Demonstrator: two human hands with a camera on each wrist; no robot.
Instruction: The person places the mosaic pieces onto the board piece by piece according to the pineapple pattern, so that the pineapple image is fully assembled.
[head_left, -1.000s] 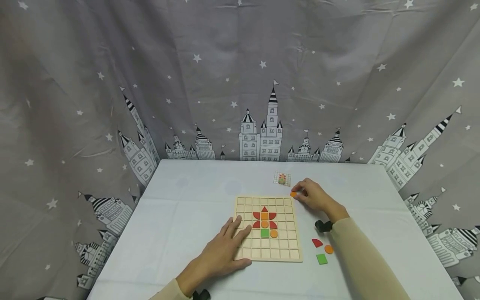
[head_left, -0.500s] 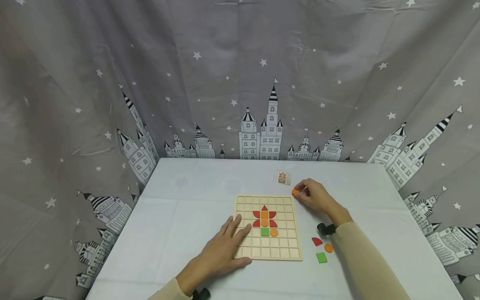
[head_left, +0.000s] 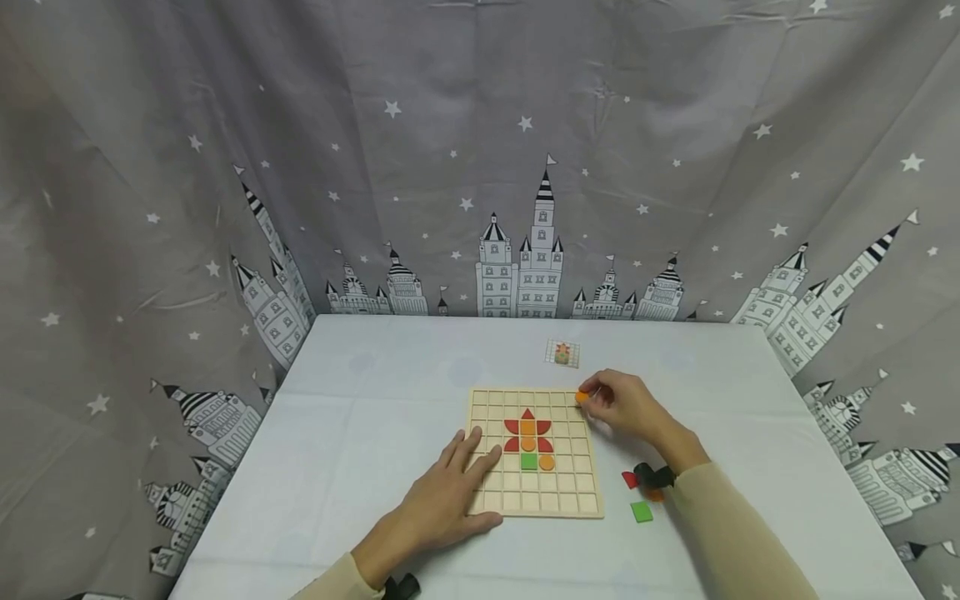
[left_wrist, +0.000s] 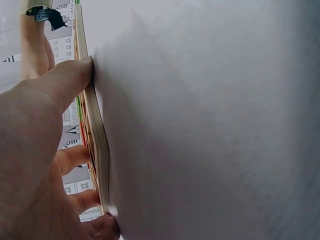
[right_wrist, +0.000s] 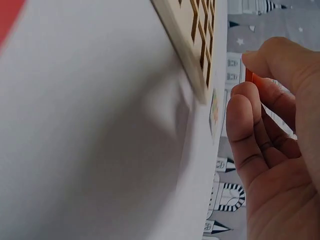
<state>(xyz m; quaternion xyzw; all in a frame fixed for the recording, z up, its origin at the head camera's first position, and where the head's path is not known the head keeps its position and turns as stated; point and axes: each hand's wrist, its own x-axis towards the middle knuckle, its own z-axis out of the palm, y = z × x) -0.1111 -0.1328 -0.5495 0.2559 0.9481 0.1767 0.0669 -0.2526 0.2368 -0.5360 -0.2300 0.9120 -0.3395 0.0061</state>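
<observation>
A wooden grid board (head_left: 558, 502) lies on the white table. On it a figure of flat pieces shows red corner pieces, a red triangle (head_left: 528, 414), orange pieces and a green square (head_left: 528, 461). My left hand (head_left: 442, 500) rests with spread fingers over the board's left side; in the left wrist view its thumb (left_wrist: 75, 75) touches the board's edge. My right hand (head_left: 626, 410) pinches an orange disc (head_left: 581, 397) between thumb and fingertips at the board's far right corner. From the right wrist view, the disc (right_wrist: 248, 75) appears edge-on, partly hidden by the fingers.
A small pattern card (head_left: 562, 353) lies behind the board. Right of the board are a loose green square (head_left: 641, 512), a red piece (head_left: 628, 479) and an orange piece (head_left: 655, 496), the last two partly covered by the black wrist camera (head_left: 652, 476). A grey castle-print curtain (head_left: 420, 167) hangs behind.
My right hand has brought the orange disc from beside the board, near the card, slightly left and toward me over its far right corner. The left hand stays in place.
</observation>
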